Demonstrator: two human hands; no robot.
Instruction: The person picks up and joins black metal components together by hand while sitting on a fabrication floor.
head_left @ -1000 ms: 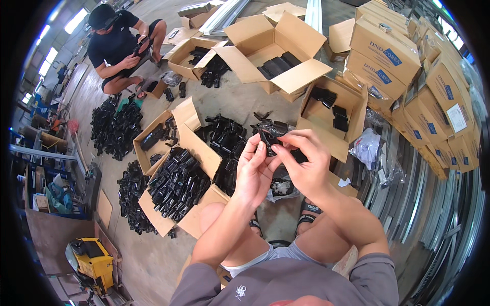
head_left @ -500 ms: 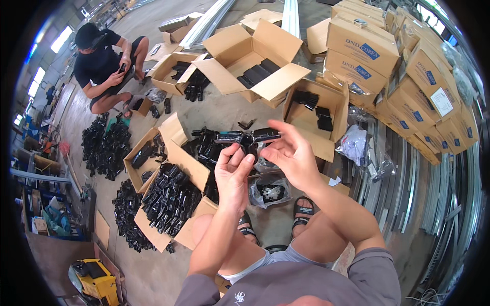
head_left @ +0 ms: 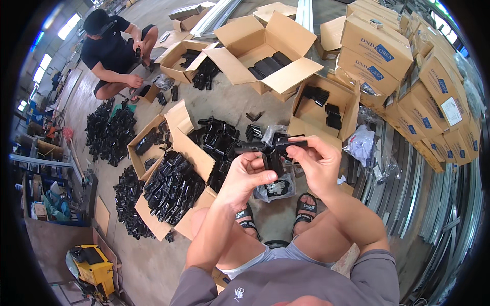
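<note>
A glossy black branched connector (head_left: 274,162) is held up in front of me, its arms pointing left, right and down. My left hand (head_left: 245,178) is closed on its left side, the thumb lying by the lower arm. With thumb and fingers my right hand (head_left: 320,162) pinches the right arm. Below the connector, a clear plastic bag (head_left: 261,194) with dark small parts in it sits on the floor between my feet. Just left of my hands lies a heap of similar black pieces (head_left: 218,140).
An open carton (head_left: 201,155) full of black parts stands left, beside more loose piles (head_left: 109,132). Ahead are open boxes (head_left: 242,33) with black pieces. Stacked cartons (head_left: 375,46) and metal profiles (head_left: 403,188) line the right. A co-worker (head_left: 109,46) squats far left.
The connector has been lowered and turned, its downward arm now plainly showing. My right fingers have closed on its right arm. The co-worker's one hand has dropped toward a small box. The view has shifted slightly.
</note>
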